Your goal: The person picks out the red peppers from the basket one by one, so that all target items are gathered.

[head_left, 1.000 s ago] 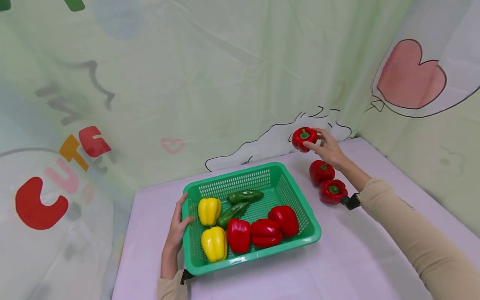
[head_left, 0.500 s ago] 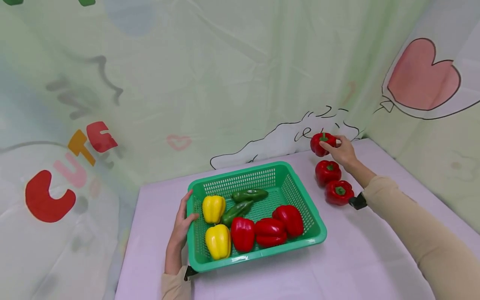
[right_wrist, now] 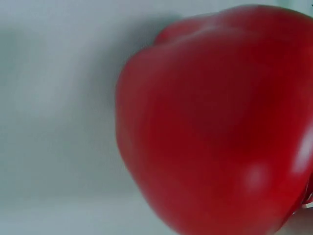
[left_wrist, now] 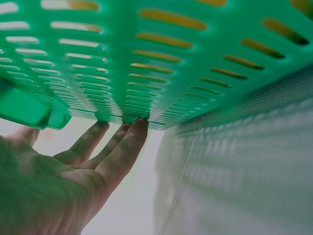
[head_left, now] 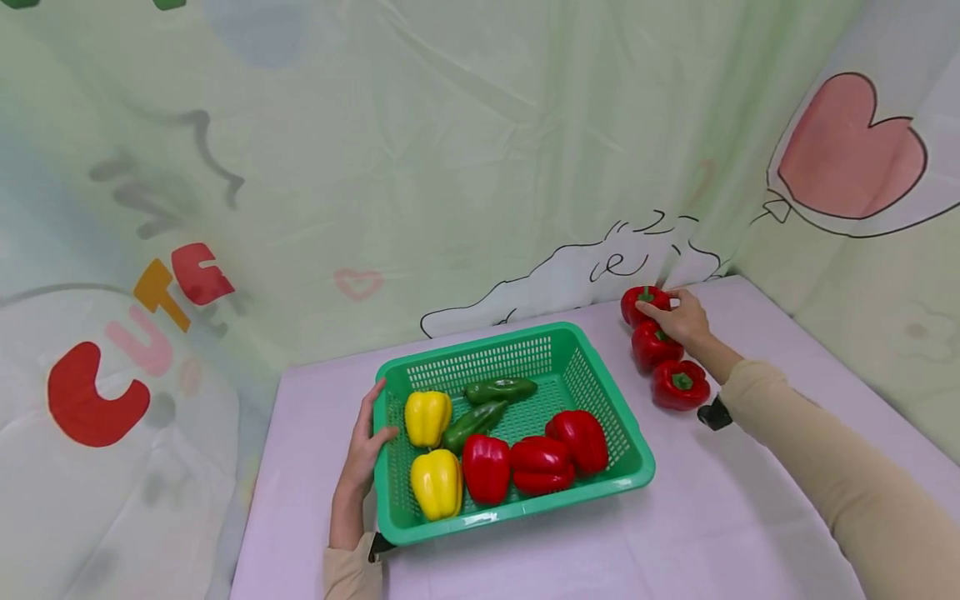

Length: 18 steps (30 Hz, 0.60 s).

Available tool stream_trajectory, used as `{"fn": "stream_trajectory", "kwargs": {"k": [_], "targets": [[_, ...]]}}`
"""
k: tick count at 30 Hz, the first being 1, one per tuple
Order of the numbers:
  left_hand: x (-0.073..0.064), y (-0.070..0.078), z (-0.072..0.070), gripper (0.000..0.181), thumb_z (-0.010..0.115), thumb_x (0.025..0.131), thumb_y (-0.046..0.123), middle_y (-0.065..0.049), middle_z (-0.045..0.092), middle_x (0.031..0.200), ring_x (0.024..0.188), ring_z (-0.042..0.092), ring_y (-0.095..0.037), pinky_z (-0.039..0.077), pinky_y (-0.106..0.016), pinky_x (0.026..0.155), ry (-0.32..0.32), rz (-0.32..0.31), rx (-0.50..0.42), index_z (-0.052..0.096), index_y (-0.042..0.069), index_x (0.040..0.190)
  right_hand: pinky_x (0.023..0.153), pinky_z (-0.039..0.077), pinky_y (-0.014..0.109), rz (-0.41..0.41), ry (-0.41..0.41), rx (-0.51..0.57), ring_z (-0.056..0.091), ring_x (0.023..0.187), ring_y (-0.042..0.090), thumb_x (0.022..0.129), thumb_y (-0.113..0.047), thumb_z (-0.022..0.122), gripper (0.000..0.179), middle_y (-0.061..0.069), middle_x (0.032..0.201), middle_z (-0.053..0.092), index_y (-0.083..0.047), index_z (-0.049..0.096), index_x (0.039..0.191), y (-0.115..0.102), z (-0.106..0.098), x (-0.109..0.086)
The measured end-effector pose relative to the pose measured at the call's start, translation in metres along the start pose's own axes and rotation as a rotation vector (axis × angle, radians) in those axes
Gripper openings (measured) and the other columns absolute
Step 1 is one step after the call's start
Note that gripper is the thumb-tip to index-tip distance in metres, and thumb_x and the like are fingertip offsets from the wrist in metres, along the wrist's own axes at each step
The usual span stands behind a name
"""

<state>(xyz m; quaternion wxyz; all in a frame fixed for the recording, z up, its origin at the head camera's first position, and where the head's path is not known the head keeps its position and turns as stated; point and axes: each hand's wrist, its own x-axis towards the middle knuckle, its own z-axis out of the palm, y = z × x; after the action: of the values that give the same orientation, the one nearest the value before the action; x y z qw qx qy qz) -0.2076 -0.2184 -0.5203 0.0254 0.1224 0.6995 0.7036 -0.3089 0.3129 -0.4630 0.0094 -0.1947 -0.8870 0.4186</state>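
My right hand [head_left: 686,319] pinches a red bell pepper [head_left: 634,304] by its upper sides, at the far end of a row. Two more red bell peppers, a middle one [head_left: 647,348] and a near one [head_left: 679,385], stand stem-up below it. A large red pepper [right_wrist: 215,122] fills much of the right wrist view. On the left, my left hand [head_left: 362,454] holds a green plastic basket [head_left: 513,504], thumb over the rim. In the left wrist view its straight fingers [left_wrist: 122,152] touch the slotted underside, and the basket looks tilted.
Inside the basket lie two yellow bell peppers [head_left: 437,485], two long green peppers [head_left: 474,423] and several red bell peppers [head_left: 542,467]. A pale lilac cloth [head_left: 585,554] covers the table. Printed curtains [head_left: 420,167] hang close behind and along both sides.
My right hand has carried the red bell pepper rightward, then lowered it to the end of the row. The left hand keeps its hold on the basket. The head view has shifted slightly.
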Motion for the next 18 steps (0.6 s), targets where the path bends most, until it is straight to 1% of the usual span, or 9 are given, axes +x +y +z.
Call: {"fn": "stream_trajectory", "kwargs": {"k": [7,14,18], "targets": [[0.0003,-0.001,-0.0003,0.074,0.049,0.09,-0.003,-0.019,0.026,0.157,0.125,0.04,-0.038,0.051,-0.035,0.09,0.003,0.0,-0.003,0.023,0.015,0.157,0.098,0.043,0.06,0.032,-0.05,0.005,0.032,0.131,0.051,0.094,-0.049,0.056,0.087,0.037,0.145,0.027,0.01,0.021,0.148,0.0005,0.001,0.0002],[0.0004,-0.0021,-0.0006,0.074,0.049,0.09,-0.003,-0.019,0.026,0.157,0.125,0.041,-0.038,0.051,-0.039,0.091,0.003,0.0,-0.001,0.023,0.015,0.157,0.099,0.043,0.058,0.101,-0.067,0.033,0.03,0.133,0.05,0.095,-0.039,0.058,0.082,0.036,0.146,0.026,0.01,0.02,0.148,0.0005,0.0013,0.0005],[-0.0005,-0.0012,-0.0001,0.074,0.048,0.09,-0.003,-0.019,0.026,0.157,0.125,0.041,-0.039,0.051,-0.04,0.092,0.001,-0.001,0.003,0.022,0.015,0.157,0.1,0.043,0.057,0.123,-0.102,0.037,0.031,0.132,0.05,0.095,-0.036,0.058,0.081,0.036,0.144,0.027,0.012,0.018,0.146,0.0,0.0006,-0.0014]]}}
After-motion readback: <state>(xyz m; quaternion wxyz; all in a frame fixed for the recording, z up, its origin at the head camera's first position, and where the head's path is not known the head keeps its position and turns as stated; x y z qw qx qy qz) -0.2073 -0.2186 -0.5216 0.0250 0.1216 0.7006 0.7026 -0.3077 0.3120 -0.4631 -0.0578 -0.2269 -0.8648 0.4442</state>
